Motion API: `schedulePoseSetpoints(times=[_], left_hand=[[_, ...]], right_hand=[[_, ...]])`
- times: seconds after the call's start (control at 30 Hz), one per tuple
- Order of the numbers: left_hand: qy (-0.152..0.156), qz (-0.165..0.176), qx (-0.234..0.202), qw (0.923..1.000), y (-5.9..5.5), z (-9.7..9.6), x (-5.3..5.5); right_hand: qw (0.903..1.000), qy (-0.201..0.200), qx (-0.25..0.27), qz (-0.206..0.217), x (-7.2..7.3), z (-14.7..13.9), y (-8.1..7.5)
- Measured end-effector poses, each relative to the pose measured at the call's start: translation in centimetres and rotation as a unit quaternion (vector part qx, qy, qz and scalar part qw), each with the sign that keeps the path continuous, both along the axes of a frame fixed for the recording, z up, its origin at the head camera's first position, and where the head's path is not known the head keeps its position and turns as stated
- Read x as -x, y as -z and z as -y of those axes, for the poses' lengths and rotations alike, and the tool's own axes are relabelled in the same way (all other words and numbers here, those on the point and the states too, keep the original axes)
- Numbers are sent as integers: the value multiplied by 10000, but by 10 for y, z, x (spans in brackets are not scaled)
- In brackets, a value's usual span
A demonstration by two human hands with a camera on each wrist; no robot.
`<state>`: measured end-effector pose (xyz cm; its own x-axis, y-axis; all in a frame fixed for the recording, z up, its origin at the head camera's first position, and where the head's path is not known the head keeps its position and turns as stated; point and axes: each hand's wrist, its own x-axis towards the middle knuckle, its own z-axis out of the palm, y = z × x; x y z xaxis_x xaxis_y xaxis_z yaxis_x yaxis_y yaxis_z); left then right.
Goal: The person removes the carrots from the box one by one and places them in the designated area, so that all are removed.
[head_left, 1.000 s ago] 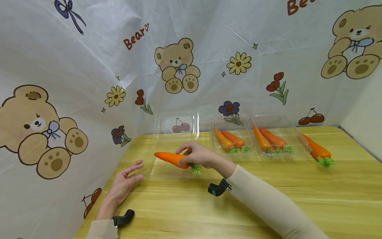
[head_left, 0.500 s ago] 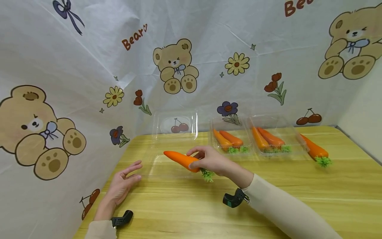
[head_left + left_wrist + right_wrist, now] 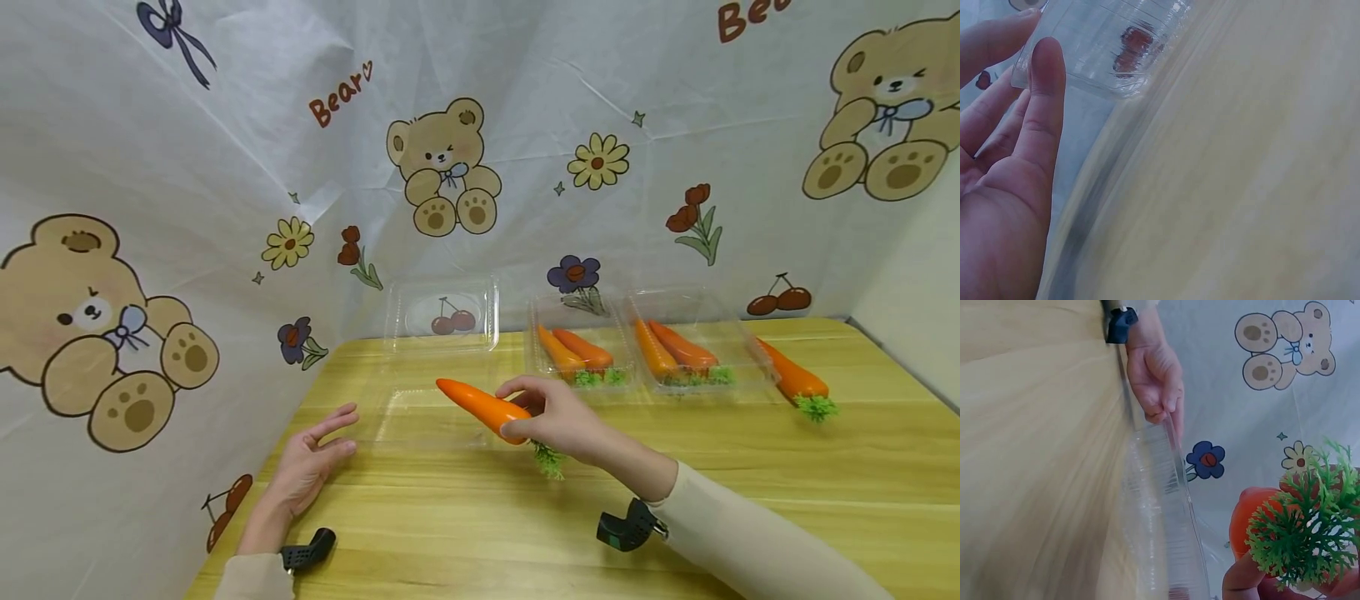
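My right hand [image 3: 558,417] grips an orange toy carrot [image 3: 480,407] near its leafy end, tip pointing left. Its green leaves [image 3: 1304,531] fill the lower right of the right wrist view, in front of the fingers. An opened clear plastic container [image 3: 431,417] sits to the left, its lid [image 3: 442,312] raised at the back. The carrot's tip overlaps the container's right part in the head view. At the container's left edge rests my left hand [image 3: 307,458], fingers extended and thumb apart from the forefinger. In the left wrist view, the thumb overlaps the clear rim [image 3: 1022,69].
Two clear containers with carrots inside, one at the middle [image 3: 581,354] and one to its right [image 3: 690,358], stand along the back. Another carrot [image 3: 795,375] lies at the right on the wooden table [image 3: 750,475]. A bear-print cloth [image 3: 525,225] hangs behind.
My right hand has moved right and slightly toward me with the carrot, away from over the opened container. The left hand has stayed at the container's edge.
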<state>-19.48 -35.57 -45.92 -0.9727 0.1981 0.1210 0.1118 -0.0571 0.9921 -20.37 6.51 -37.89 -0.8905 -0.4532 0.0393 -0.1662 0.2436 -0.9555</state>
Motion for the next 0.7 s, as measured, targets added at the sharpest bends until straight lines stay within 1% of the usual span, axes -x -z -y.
schedulePoseSetpoints(times=[0.1,0.23,0.33,0.5,0.7], left_hand=[[2,18,20,10000,1,0,0],[-23,55,62,10000,0,0,0],[-40,57,90,9999,-1,0,1],[-43,26,112,9999,-1,1,0],[-60,25,133,9999,-1,1,0]], right_hand=[[10000,97,-10,5,-3,-9,2],[9999,135,9,81,-8,-22,7],[9998,172,-19,50,-10,-32,10],[9996,283,-67,-35,-14,-48,11],[9991,401,-146,-25,-19,-68,11]])
